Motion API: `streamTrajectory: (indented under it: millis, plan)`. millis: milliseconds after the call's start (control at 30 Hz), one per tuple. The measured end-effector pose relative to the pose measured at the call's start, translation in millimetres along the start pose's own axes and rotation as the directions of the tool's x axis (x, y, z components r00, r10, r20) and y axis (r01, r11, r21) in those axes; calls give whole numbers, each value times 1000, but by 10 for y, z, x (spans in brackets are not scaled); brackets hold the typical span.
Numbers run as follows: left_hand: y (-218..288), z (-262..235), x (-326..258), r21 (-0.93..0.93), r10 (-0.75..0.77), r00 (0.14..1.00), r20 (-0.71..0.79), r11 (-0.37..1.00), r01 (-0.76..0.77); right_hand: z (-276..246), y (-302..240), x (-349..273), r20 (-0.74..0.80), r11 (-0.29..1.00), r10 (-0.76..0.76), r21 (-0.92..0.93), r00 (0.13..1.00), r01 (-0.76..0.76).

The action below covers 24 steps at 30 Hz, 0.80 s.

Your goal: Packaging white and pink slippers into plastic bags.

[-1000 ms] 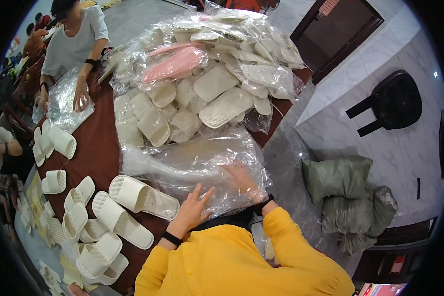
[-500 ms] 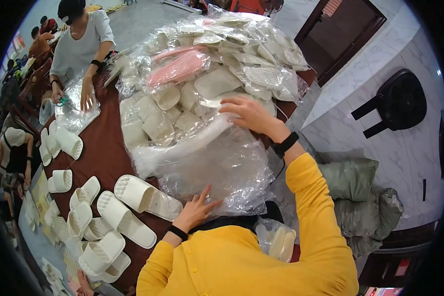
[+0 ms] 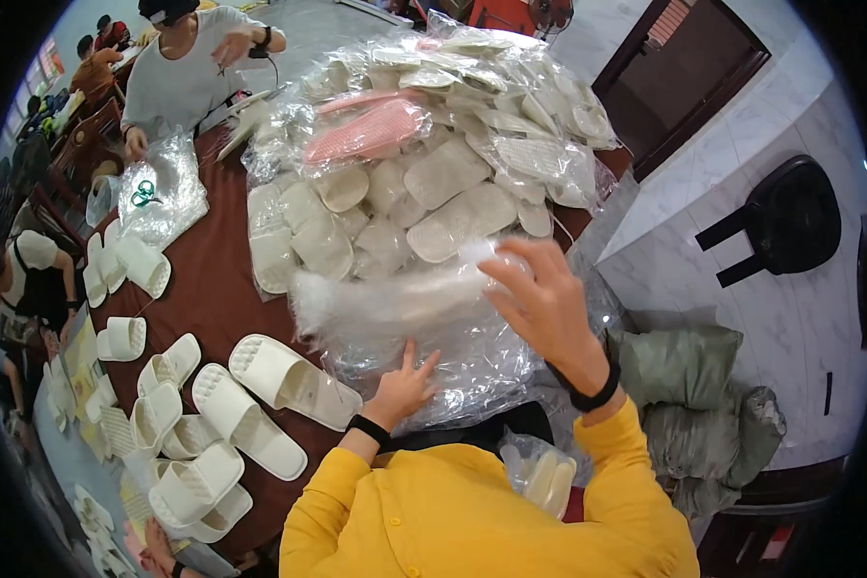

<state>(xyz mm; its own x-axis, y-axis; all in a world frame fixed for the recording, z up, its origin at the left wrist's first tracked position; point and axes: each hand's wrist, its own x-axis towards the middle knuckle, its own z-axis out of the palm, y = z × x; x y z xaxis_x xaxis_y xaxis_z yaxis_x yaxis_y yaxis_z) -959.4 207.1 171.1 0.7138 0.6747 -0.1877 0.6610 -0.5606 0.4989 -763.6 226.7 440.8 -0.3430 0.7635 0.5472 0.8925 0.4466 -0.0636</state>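
My right hand (image 3: pixel 549 303) pinches the far edge of a clear plastic bag (image 3: pixel 376 306), which is raised in a blurred fold. Under it lies a stack of clear plastic bags (image 3: pixel 482 371) at the near edge of the table. My left hand (image 3: pixel 405 393) rests on the stack's near left side, index and middle fingers stretched out, gripping nothing. Just left of that hand lies a white slipper (image 3: pixel 332 400), beside another white slipper (image 3: pixel 277 448). Beyond the bags rises a big heap of bagged white slippers (image 3: pixel 453 173), with a pink bagged pair (image 3: pixel 371 135) on it.
Several more loose white slippers (image 3: pixel 197 491) cover the left of the brown tabletop (image 3: pixel 207 299). Across the table stands a co-worker (image 3: pixel 178 82), with green-handled scissors (image 3: pixel 144 194) on a plastic bag nearby. A black chair (image 3: pixel 790 217) and grey sacks (image 3: pixel 684 366) are at right.
My right hand has drawn the bag's edge toward me and to the right. My left hand stays on the stack. The co-worker's scissors now lie on the bag, and one of their hands is raised.
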Motion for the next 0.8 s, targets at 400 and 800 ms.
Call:
streamTrajectory:
  millis: [400, 800]
  plan:
    - [233, -298, -255, -202, 203, 965, 165, 965, -168, 1759, 251, -1618, 177, 763, 617, 104, 767, -638]
    - [-291, -315, -387, -5, -20, 945, -326, 1000, 20, 1540, 736, -1833, 506, -240, 784, 781, 359, -577]
